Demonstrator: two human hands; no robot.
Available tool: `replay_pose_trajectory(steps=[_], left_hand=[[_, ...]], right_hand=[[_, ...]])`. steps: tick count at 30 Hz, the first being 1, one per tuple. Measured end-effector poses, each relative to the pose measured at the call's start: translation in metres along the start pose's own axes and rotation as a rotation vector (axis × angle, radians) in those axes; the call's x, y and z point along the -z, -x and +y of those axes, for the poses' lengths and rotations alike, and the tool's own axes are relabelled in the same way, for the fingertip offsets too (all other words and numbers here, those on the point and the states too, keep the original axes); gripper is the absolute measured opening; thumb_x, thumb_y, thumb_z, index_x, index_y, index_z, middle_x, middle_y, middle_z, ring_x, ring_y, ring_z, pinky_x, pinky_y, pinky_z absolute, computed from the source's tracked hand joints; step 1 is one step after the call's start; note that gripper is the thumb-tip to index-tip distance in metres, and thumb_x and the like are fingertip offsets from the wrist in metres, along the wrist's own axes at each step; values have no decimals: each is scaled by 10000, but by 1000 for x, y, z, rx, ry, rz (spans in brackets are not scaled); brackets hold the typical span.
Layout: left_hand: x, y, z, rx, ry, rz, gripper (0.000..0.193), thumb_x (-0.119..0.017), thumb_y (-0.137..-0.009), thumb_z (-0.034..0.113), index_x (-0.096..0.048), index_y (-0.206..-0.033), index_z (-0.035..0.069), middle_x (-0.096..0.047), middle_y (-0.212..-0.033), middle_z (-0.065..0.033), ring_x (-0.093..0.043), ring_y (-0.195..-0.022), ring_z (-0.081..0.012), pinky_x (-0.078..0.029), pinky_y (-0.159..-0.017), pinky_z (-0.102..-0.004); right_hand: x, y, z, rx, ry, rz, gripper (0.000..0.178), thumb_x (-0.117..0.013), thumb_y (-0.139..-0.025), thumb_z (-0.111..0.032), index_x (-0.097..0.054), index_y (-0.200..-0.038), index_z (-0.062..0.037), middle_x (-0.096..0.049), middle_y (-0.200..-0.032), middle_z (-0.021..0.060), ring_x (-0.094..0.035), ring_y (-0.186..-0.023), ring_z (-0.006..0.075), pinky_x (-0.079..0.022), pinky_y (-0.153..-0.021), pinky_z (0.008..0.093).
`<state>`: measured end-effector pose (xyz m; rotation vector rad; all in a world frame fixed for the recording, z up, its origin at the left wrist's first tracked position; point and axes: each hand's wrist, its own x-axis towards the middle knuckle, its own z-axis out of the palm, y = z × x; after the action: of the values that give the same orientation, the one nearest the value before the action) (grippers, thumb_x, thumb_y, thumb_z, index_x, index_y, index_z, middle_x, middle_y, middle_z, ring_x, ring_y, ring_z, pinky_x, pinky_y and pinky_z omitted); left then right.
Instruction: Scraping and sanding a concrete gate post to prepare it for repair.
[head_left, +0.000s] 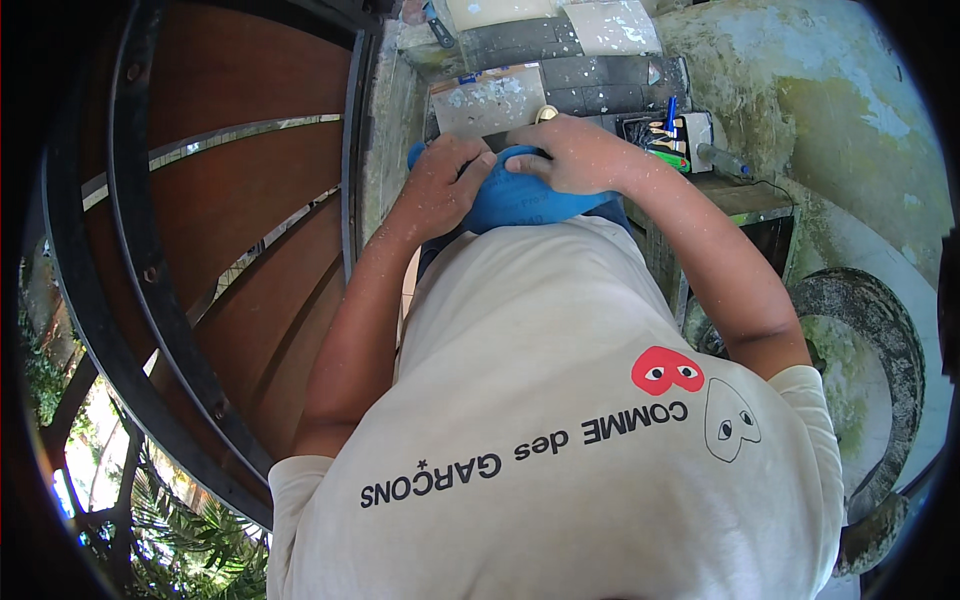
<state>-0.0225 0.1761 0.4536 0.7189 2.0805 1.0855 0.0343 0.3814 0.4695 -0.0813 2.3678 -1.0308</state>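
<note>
A curved blue sheet of sandpaper, with print on its visible side, is held up in front of my lap. My left hand pinches its left part, thumb on the near side and fingers bent. My right hand grips its upper right part, with the thumb pressed on the sheet and the fingers behind it. The two hands are close together but apart. Pale dust specks both forearms. Just beyond my right hand is a small round, gold-coloured thing, partly hidden.
A brown-panelled gate with black metal bars stands at left. Ahead are dark, paint-spotted tiles and a scraper. At right are a dark tray of tools, a clear bottle, a mottled wall and a round dark rim.
</note>
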Motion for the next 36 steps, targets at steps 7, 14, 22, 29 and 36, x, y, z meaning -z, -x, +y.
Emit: replay_pose_trajectory(steps=[7, 14, 22, 29, 36], left_hand=[[-1, -2, -4, -185, -88, 24, 235, -515, -940, 250, -633, -902, 50, -576, -837, -150, -510, -864, -322, -378, -824, -418], [-18, -6, -25, 227, 457, 83, 213, -564, -906, 237, -631, -928, 36, -610, -831, -93, -579, -855, -208, -437, -789, -355], [-10, -7, -17, 503, 1109, 23, 152, -585, -875, 196, -643, -908, 59, -613, -843, -16, -552, -719, -86, -459, -676, -239], [4, -15, 1, 421, 843, 59, 182, -564, -915, 237, -622, -868, 71, -618, -822, -43, -548, -685, -140, -463, -676, -283], [-19, -31, -1, -15, -197, 204, 354, -473, -991, 339, -605, -965, 12, -605, -829, -192, -568, -776, -354, -457, -764, -393]], right_hand=[[-4, -10, -4, 26, -52, -31, 149, -581, -918, -169, -643, -913, -33, -609, -825, 243, -577, -825, 432, -473, -730, 452], [-19, -13, -13, 91, -40, 141, 80, -598, -866, -91, -643, -904, -37, -645, -815, 201, -605, -778, 413, -492, -677, 443], [-41, -16, -2, 251, 140, 364, 153, -602, -769, -5, -632, -908, -60, -691, -821, 102, -657, -755, 337, -535, -658, 426], [-2, -27, -1, 253, 280, 272, 106, -600, -834, -106, -629, -927, -65, -664, -791, 127, -623, -729, 372, -503, -638, 460], [4, -26, 12, 12, -56, 93, 237, -523, -948, -230, -631, -952, -20, -630, -862, 234, -576, -835, 447, -460, -734, 483]])
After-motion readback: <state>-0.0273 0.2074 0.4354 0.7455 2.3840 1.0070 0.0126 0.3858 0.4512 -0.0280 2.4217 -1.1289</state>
